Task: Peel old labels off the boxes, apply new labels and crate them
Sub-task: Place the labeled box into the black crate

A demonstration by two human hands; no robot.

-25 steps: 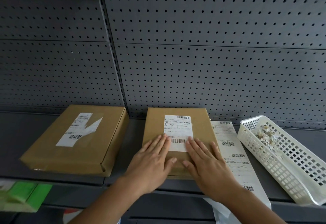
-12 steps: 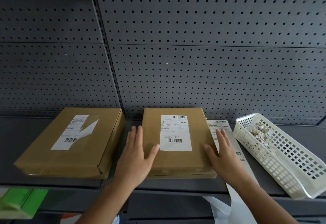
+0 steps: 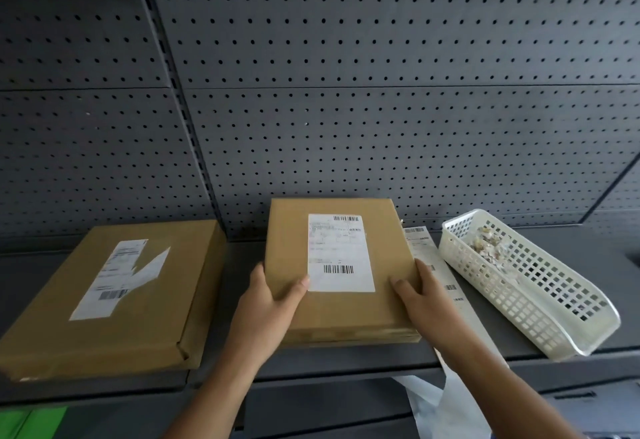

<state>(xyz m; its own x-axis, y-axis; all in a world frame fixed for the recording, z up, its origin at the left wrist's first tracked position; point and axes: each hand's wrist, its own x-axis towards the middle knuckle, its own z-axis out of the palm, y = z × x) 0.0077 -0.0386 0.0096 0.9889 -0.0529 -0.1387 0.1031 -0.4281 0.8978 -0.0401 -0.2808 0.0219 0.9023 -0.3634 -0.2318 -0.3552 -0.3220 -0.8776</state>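
Note:
A flat brown box (image 3: 341,310) lies in the middle of the grey shelf (image 3: 346,359), with a clean white barcode label (image 3: 340,253) stuck flat on top. My left hand (image 3: 268,307) grips its left edge, thumb on top. At the right edge my right hand (image 3: 422,300) holds the box the same way. A second brown box (image 3: 114,303) sits to the left, carrying a torn, partly peeled white label (image 3: 121,276).
A strip of printed labels (image 3: 420,241) lies right of the middle box and hangs over the shelf's front edge. A white plastic basket (image 3: 530,286) with crumpled label scraps stands at the right. Grey pegboard (image 3: 381,109) backs the shelf. Something green shows at the bottom left.
Both hands left the label's surface, spread apart to the box's sides, and now grip its left and right edges with thumbs on top.

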